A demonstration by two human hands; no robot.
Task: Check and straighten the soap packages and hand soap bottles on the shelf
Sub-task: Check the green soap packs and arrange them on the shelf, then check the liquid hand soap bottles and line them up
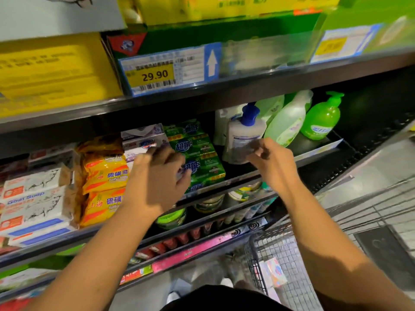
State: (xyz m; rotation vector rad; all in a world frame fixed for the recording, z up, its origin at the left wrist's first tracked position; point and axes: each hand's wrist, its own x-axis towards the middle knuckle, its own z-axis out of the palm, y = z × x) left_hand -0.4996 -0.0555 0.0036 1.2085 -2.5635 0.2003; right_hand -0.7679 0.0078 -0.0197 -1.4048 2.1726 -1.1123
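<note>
Hands (pixel 157 178) (pixel 275 163) near soap packages (pixel 199 147), bottle (pixel 246 131)

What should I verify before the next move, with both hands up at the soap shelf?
1. Left hand holding the green soap packages: cannot tell; its fingers lie over them but are blurred.
2. Right hand touching the white bottle with the blue pump: cannot tell; the fingertips are blurred in front of it.
3. Pale green bottle upright: not ok; it leans.
4. Bright green pump bottle label facing out: ok.
5. Yellow soap packages labels facing out: ok.
</note>
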